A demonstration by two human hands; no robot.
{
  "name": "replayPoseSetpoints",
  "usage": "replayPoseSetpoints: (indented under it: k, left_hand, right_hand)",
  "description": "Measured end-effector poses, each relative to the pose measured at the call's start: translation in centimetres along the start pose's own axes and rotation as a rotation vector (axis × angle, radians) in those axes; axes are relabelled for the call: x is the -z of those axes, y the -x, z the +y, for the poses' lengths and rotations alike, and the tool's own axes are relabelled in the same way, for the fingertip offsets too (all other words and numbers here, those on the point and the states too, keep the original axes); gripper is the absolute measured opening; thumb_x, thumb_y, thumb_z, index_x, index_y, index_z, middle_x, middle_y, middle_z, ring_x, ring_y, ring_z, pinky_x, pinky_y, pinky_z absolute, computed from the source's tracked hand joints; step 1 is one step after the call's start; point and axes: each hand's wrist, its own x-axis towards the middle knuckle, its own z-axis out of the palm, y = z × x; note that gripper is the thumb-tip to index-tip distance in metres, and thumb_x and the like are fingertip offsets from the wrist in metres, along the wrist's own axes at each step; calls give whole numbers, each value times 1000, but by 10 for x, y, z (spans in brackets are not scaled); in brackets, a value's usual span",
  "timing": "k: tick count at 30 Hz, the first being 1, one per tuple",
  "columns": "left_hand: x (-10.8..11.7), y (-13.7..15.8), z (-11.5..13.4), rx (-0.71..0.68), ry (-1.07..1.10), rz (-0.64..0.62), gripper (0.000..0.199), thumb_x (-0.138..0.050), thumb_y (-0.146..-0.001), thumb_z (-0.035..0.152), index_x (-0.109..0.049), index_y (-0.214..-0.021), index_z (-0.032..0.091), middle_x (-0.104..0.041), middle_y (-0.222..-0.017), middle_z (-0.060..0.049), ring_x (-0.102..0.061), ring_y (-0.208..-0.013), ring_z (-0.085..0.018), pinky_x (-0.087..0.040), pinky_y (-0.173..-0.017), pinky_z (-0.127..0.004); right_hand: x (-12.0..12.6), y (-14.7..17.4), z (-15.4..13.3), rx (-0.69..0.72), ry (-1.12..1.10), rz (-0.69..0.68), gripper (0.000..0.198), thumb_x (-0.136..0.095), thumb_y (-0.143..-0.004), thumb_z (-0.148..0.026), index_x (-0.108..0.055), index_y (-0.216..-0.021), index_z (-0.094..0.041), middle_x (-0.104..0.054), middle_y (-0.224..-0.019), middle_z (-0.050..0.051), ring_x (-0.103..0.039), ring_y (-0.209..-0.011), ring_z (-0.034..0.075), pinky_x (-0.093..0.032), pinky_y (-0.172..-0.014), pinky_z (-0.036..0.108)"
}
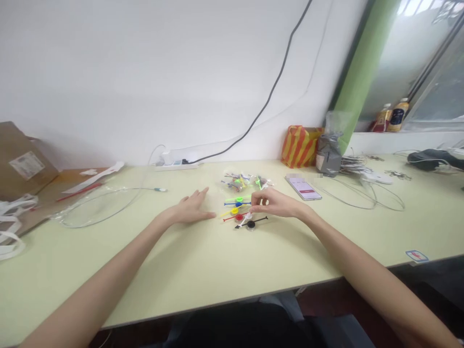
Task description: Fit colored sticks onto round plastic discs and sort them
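Observation:
Several arrow spinners with round bases lie in a loose column on the pale table. A green spinner (239,199) is farthest from me, followed by a blue spinner (238,204), a yellow spinner (235,210) and a red spinner (239,218). Nearest to me is a black spinner (251,224). My right hand (271,202) is closed in a pinch at the tail end of a white spinner (248,217), which lies between the red and black ones. To the left of the column, my left hand (194,208) rests over the table with fingers spread, holding nothing.
Behind the column lies a pile of mixed spinners (237,181). A phone (303,187) is to the right. Farther back stand a striped bag (299,146) and a grey pouch (328,153). Cables and a cardboard box (21,159) occupy the left; a power strip (177,165) sits by the wall.

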Motion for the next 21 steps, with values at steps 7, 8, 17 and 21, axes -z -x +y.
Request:
replayPoseSetpoints:
  k: [7, 8, 17, 21]
  left_hand:
    - [-2, 3, -21, -44, 90, 187, 94, -55, -83, 51, -14, -162, 18, -45, -150, -17, -48, -136, -35, -37, -114, -47]
    - [-5, 3, -22, -66, 78, 228, 90, -55, -83, 47, -18, -160, 18, -47, -146, -17, -49, -134, -35, -37, -113, -48]
    - [-17, 21, -3, -189, -135, 532, 73, -61, -82, 34, -37, -148, 18, -51, -122, -14, -48, -116, -35, -39, -103, -51]
    - [-13, 23, 0, -211, -54, 562, 70, -65, -82, 64, -48, -134, 21, -51, -123, -12, -45, -117, -35, -37, -102, -52]
  right_hand:
    - [-3, -6, 3, 40, 82, 173, 21, -56, -96, -37, -63, -86, -20, -67, -82, 2, -58, -73, 16, -44, -66, 29]
    - [-5, -6, 4, 52, 91, 201, 17, -56, -96, -34, -63, -88, -20, -68, -85, 3, -59, -74, 16, -44, -66, 29]
    - [-37, -12, 2, 195, 180, 502, 19, -46, -97, -16, -64, -103, -21, -68, -95, 5, -62, -88, 18, -47, -76, 32]
    - [-43, -13, -5, 238, 176, 512, 21, -45, -99, -16, -63, -107, -21, -66, -93, 5, -61, -89, 19, -48, -80, 35]
